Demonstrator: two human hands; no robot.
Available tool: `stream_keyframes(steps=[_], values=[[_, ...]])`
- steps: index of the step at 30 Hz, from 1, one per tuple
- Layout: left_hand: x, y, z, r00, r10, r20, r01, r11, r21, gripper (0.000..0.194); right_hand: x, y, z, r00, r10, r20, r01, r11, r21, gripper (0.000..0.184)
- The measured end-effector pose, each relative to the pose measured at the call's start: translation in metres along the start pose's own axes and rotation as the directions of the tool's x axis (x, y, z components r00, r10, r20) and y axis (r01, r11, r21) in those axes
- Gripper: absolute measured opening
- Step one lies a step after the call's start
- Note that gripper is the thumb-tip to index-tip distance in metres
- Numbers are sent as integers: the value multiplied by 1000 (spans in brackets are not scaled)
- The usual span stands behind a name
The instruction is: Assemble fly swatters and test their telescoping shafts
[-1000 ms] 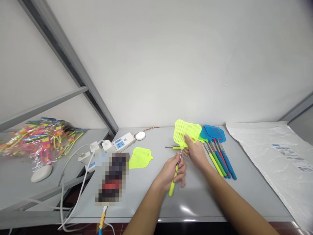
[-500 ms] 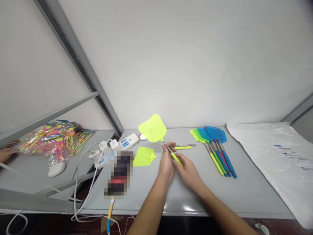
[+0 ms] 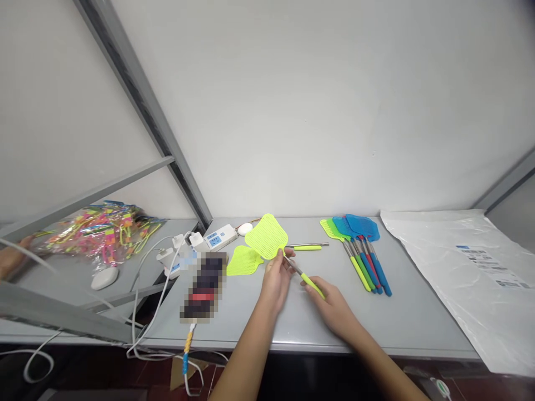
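A yellow-green fly swatter (image 3: 268,236) with a metal shaft is held tilted above the table between both hands. My left hand (image 3: 276,277) is closed around the joint where the mesh head meets the shaft. My right hand (image 3: 328,298) grips the yellow-green handle lower down. Behind them on the table lie a loose yellow-green swatter head (image 3: 243,262) and, to its right, a yellow-green handle with a metal rod (image 3: 308,248). Several assembled swatters (image 3: 363,253) in yellow-green, green, red and blue lie in a row to the right.
A white plastic mailing bag (image 3: 455,267) covers the table's right side. A blurred-out phone-like object (image 3: 205,287) lies at left, near a power strip (image 3: 221,238) with plugs and white cables. Beyond the metal frame, another person's hand (image 3: 14,257) is by bagged colourful items (image 3: 112,231).
My hands and the swatter have shifted slightly; its head now overlaps the loose head. My right hand has moved away from my left, down and to the right along the handle.
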State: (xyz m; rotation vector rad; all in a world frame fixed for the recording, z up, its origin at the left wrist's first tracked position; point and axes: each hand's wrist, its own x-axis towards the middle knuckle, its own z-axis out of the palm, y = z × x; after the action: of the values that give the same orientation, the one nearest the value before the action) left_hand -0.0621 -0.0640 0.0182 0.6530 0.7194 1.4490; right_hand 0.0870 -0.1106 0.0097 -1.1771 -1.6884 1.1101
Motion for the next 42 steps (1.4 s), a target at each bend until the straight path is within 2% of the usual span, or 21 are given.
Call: stream_keyframes(steps=[4,11,19,22,25,28,30,33,36,39,42], values=[[3,-1,-4,1000,7,-10,-7,999,49,28,-4,2,-6,1000,-8,8,8,1000,-18,36],[8,-3,-12,987,109,-117,-100,992,80,30,-14,3,-14,1000,5,29,-2,995,-99,38],[13,6,-23,958,188,-218,-177,982,69,31,-31,11,-47,991,45,125,-16,974,-224,36],[9,6,-18,977,139,-164,-125,988,94,32,-33,14,-54,993,55,99,-31,973,-228,37],[2,3,-9,999,20,-45,-14,989,148,32,-30,13,-52,996,69,56,-56,978,-199,37],[-2,2,-3,994,-80,68,65,977,205,38,-28,11,-49,996,78,49,-68,981,-182,38],[-1,3,-4,996,-49,68,36,982,186,39,-29,10,-48,995,79,61,-66,979,-191,38],[4,6,-9,999,49,-20,-47,993,104,37,-35,10,-51,992,93,83,-72,972,-225,37],[7,8,-11,995,79,-53,-74,993,92,35,-41,11,-58,990,115,82,-90,960,-265,35],[5,6,-7,997,74,-7,-72,979,191,36,-43,14,-65,989,131,61,-110,958,-266,34],[-1,2,0,992,-37,122,-15,917,398,37,-40,16,-68,988,143,51,-128,965,-231,34]])
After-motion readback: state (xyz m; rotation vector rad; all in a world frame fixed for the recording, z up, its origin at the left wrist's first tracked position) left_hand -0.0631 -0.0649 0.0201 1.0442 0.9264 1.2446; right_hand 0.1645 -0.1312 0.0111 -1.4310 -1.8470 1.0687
